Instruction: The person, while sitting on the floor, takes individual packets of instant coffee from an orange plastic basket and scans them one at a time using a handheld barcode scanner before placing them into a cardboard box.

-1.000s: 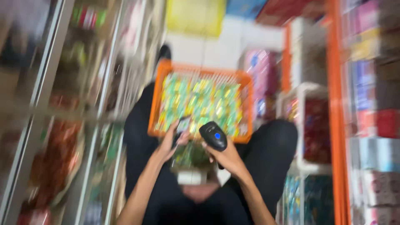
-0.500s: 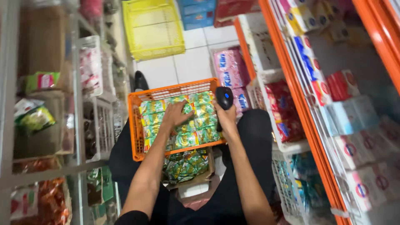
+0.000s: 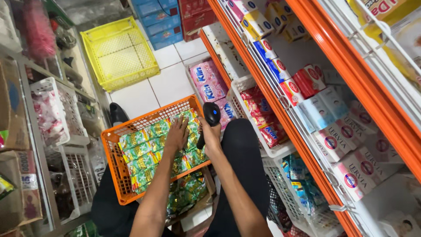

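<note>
Likely light, soft and crinkly, the green packets [image 3: 149,151] lie under the flat, unclenched left hand [image 3: 177,134] — best pinched at an edge — while the right hand [image 3: 210,134] grips a black scanner [image 3: 209,119].

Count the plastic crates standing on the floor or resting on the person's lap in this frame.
2: an orange crate of green packets on the lap, under the left hand, and an empty yellow crate on the floor beyond. Shelf baskets not counted.

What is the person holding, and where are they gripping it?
The right hand grips a black handheld scanner by its handle. The left hand holds nothing, resting flat on green packets.
</note>
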